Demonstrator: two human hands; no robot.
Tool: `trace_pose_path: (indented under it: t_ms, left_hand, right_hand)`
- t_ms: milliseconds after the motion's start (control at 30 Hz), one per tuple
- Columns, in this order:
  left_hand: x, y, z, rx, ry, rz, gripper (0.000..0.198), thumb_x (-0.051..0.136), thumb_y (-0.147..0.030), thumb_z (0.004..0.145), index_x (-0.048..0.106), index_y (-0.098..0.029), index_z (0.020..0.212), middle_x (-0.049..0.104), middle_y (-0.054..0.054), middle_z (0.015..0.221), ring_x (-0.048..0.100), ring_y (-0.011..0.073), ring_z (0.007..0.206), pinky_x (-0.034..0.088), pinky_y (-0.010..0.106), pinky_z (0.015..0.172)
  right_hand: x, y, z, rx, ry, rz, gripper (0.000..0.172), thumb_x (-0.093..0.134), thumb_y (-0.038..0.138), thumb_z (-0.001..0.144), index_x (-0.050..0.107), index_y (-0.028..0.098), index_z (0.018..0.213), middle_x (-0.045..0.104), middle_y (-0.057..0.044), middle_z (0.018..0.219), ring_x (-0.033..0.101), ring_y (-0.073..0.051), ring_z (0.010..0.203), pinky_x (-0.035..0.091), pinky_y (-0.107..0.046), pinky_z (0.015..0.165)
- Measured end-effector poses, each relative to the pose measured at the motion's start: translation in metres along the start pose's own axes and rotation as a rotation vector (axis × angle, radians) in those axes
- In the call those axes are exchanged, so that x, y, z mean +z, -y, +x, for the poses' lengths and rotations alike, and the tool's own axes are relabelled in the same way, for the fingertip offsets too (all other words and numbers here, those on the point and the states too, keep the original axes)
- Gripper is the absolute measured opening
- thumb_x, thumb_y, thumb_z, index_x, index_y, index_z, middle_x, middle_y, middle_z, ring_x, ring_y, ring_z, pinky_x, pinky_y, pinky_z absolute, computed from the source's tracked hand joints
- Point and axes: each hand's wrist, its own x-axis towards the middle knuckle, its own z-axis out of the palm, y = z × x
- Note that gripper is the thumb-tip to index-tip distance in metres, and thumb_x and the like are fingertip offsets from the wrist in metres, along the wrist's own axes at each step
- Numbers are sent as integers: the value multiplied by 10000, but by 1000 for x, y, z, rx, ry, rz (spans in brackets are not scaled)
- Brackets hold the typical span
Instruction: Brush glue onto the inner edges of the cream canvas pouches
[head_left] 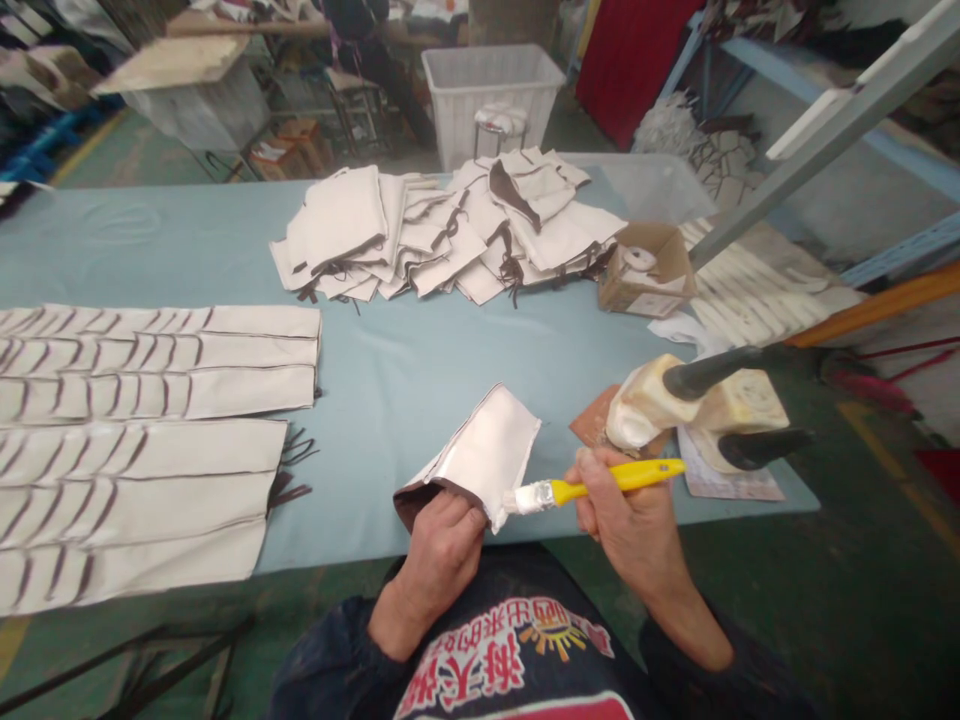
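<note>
In my left hand is a cream fabric piece with a dark brown edge, lying at the table's near side. The fingers grip its open brown-trimmed edge, and some fingertips are hidden inside the fold. My right hand is closed round the yellow handle of a paintbrush. The brush's whitish bristles touch the lower right corner of the fabric piece. To the right of that hand stand two cream plastic containers, a front one and a rear one, with dark handles sticking out of them.
Overlapping rows of cream fabric pieces cover the left of the blue table. A loose heap of similar pieces lies at the back, beside a cardboard box. A metal post rises at right. Beyond is a white bin.
</note>
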Motion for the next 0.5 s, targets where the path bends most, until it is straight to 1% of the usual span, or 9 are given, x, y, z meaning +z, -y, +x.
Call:
trace_pose_path:
  t_ms: [67, 133, 200, 300, 367, 433, 500]
  left_hand:
    - [0, -1, 1, 10, -6, -11, 251, 453, -14, 943, 632, -177, 877, 683, 79, 791, 605, 214, 736, 481, 316, 665]
    - [0, -1, 2, 11, -8, -20, 251, 452, -9, 940, 641, -171, 906, 692, 85, 809, 613, 217, 753, 492, 318, 676]
    - [2, -1, 2, 2, -4, -21, 256, 451, -8, 938, 648, -169, 914, 691, 84, 807, 616, 218, 755, 500, 321, 677]
    - [4, 0, -1, -23, 14, -34, 275, 437, -9, 932, 651, -173, 880, 681, 84, 792, 616, 218, 744, 506, 323, 660]
    - [5, 1, -1, -32, 22, -59, 282, 430, -8, 918, 654, -175, 879, 685, 90, 799, 622, 222, 748, 511, 327, 656]
    - [5, 0, 0, -43, 16, -98, 287, 427, -11, 913, 663, -174, 918, 704, 105, 848, 640, 231, 790, 526, 340, 687]
    - [4, -1, 3, -85, 15, -172, 287, 423, -28, 935, 668, -176, 955, 712, 105, 883, 652, 226, 819, 529, 334, 711]
  right_hand:
    - [-6, -1, 5, -46, -63, -17, 524, 660, 656, 911, 633, 189, 675, 450, 54, 382, 403, -94, 326, 313, -194, 328]
    - [-8, -1, 5, -83, -75, -49, 498, 657, 624, 929, 633, 192, 683, 472, 49, 402, 424, -97, 345, 331, -195, 344]
    - [-6, 1, -3, -87, -43, -94, 481, 647, 586, 953, 616, 198, 671, 483, 47, 417, 438, -97, 363, 351, -198, 365]
    - [2, 4, -23, -44, 76, -119, 483, 617, 553, 984, 590, 206, 650, 478, 50, 411, 431, -97, 359, 357, -205, 379]
    - [6, 6, -34, -31, 116, -105, 475, 616, 546, 987, 597, 205, 657, 472, 54, 410, 420, -95, 361, 359, -213, 394]
    - [9, 6, -36, -27, 82, -73, 472, 628, 553, 978, 600, 204, 662, 472, 55, 413, 416, -94, 365, 355, -214, 397]
    - [9, 6, -29, -24, 7, -17, 484, 632, 584, 967, 601, 204, 669, 468, 56, 406, 418, -94, 358, 350, -206, 381]
